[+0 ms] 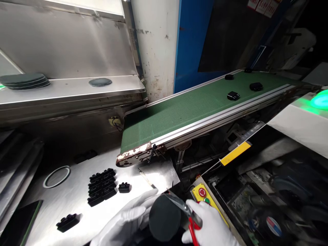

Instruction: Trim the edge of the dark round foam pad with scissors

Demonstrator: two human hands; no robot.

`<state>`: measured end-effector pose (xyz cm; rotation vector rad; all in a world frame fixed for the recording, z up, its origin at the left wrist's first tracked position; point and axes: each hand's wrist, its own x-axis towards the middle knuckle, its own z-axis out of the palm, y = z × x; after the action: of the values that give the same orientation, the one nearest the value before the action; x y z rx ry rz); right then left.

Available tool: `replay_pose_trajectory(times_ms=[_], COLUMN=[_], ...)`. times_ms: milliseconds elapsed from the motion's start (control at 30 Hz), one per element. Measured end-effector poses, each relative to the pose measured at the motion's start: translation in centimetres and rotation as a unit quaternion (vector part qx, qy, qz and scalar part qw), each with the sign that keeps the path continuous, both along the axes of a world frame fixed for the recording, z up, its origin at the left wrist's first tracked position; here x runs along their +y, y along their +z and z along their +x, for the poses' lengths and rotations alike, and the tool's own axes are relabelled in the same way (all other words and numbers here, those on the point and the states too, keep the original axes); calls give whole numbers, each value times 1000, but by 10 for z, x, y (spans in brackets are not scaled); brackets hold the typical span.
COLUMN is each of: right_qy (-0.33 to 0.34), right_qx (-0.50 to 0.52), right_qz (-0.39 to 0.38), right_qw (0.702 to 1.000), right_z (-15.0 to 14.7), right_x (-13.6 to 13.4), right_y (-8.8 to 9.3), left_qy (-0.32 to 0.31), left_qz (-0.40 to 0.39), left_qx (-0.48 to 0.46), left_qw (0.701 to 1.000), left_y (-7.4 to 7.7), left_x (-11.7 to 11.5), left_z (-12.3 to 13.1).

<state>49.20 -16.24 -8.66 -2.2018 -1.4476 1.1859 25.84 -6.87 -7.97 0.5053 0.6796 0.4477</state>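
My left hand point(130, 212), in a white glove, is closed on the left edge of a dark round disc point(164, 218), thin like a sanding disc. My right hand point(210, 223), also gloved in white, grips a pair of scissors point(185, 206) with red handles. The scissor blades lie at the disc's upper right edge; whether they have cut into it I cannot tell. Left of my hands, small black moulded parts point(101, 186) sit in a tight group on the metal table point(84, 227). Single black parts point(124, 187) lie beside the group.
A green conveyor belt point(176, 112) slopes down toward the table, with several black parts point(233, 95) on it. Dark discs point(24, 81) are stacked on a steel shelf point(74, 89). A pale ring point(56, 176) lies at left. A yellow emergency-stop box point(202, 193) stands near my right hand.
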Motion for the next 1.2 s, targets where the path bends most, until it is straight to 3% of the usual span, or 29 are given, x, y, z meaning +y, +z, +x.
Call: replay_pose_trajectory(times_ms=[133, 267, 467, 767, 1033, 1200], right_qy=[-11, -5, 48, 46, 58, 102], right_qx=[18, 2, -50, 8, -5, -82], right_qz=[-14, -6, 27, 17, 16, 23], right_qw=[1000, 1000, 997, 999, 998, 991], right_z=[-13, -19, -13, -7, -4, -3], right_x=[5, 7, 11, 5, -4, -5], right_y=[-11, -9, 9, 18, 8, -1], left_qy=[85, 113, 85, 64, 43, 3], left_qz=[-36, -48, -61, -74, -81, -71], left_qx=[-8, 54, 52, 81, 113, 132], left_qw=[996, 991, 993, 992, 989, 989], left_y=[-8, -6, -1, 11, 12, 7], left_x=[-21, -24, -21, -24, -22, -19], left_z=[10, 29, 32, 30, 28, 23])
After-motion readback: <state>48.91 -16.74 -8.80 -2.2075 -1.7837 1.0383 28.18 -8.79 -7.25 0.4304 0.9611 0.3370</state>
